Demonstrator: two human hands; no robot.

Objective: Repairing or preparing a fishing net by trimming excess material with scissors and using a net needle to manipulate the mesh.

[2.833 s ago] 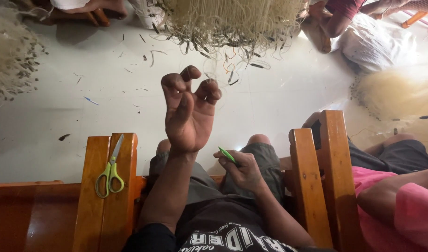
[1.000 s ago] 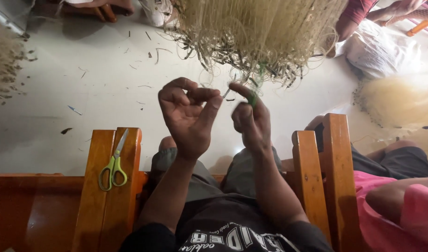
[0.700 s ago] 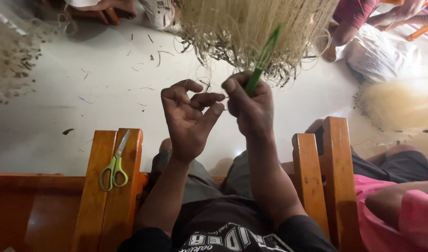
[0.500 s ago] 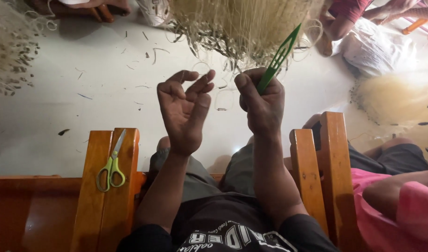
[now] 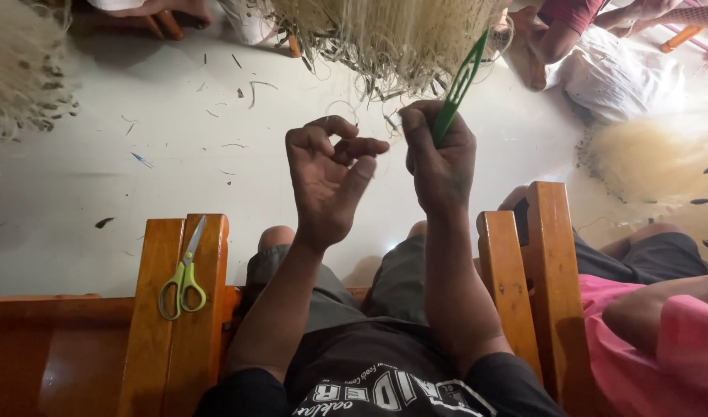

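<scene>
Right hand (image 5: 440, 158) grips a green needle (image 5: 460, 83) in its fist — tip up by the fibre bundle (image 5: 385, 35); left hand (image 5: 329, 176) half-curled, holding nothing — scissors (image 5: 182, 274) lie on the armrest (image 5: 149, 340).

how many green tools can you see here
2. A green netting needle is gripped in the right hand, pointing up toward the hanging fibre bundle. Green-handled scissors lie on the wooden armrest at left. Others may be hidden.

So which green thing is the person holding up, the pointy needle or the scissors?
The green netting needle: it sticks up from the right hand, close to the hanging pale fibres. The green-handled scissors lie untouched on the wooden armrest.
</scene>
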